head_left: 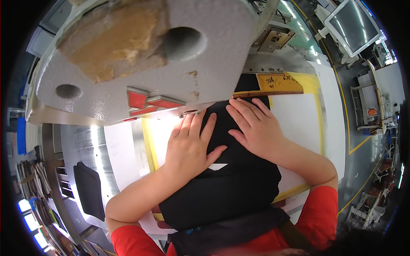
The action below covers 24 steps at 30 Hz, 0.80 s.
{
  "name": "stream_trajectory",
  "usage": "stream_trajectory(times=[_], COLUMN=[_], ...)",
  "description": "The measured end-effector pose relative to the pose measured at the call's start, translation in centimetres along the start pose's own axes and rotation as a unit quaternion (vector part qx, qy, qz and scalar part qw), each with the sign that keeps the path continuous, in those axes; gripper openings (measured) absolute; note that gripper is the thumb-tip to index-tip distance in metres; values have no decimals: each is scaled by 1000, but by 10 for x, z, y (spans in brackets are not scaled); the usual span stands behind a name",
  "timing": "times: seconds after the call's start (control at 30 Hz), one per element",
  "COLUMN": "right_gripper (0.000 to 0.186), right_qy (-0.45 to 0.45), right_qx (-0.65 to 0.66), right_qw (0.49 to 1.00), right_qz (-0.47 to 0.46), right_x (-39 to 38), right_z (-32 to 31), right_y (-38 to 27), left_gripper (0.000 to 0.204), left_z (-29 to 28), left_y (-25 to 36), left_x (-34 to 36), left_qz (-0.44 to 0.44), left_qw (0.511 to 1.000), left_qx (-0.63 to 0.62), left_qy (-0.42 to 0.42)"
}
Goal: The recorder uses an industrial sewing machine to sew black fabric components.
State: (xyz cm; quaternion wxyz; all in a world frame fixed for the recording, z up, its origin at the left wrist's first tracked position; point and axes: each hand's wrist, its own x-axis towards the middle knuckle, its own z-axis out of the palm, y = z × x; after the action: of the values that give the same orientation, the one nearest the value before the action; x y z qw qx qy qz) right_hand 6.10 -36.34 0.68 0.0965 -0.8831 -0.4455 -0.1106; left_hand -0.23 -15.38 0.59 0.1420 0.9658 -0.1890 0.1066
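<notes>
Black fabric (pixel 222 187) lies over a white work surface and hangs down toward my body. My left hand (pixel 188 145) rests flat on its left edge, fingers stretched forward and thumb out to the right. Those fingertips reach the lower edge of the white machine head (pixel 128 89), which partly hides them. On the right, my right hand (pixel 255 127) lies flat on the fabric, fingers extended toward a wooden strip (pixel 273 92) at its far end. A small white patch (pixel 218 167) shows on the fabric below my left thumb.
The machine head overhangs the far left of the work area. A yellow card (pixel 279 82) sits behind the wooden strip. Yellow tape (pixel 318 100) borders the white surface. Another black piece (pixel 89 190) lies on the metal table at left. A monitor (pixel 353 26) stands far right.
</notes>
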Motion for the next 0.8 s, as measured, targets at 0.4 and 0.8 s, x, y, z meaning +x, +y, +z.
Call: stream_trajectory(times=[0.4, 0.8], right_gripper=[55, 53], right_qy=[4, -4], right_qx=[5, 10], right_qw=[1000, 1000], right_qz=[4, 10], right_x=[0, -2], right_z=[0, -4], right_y=[-1, 4], left_gripper=[70, 72], left_z=[0, -2], left_y=[0, 1], left_x=[1, 0], left_qz=[10, 5], left_qw=[1000, 1000], left_qx=[15, 22], left_qy=[11, 5])
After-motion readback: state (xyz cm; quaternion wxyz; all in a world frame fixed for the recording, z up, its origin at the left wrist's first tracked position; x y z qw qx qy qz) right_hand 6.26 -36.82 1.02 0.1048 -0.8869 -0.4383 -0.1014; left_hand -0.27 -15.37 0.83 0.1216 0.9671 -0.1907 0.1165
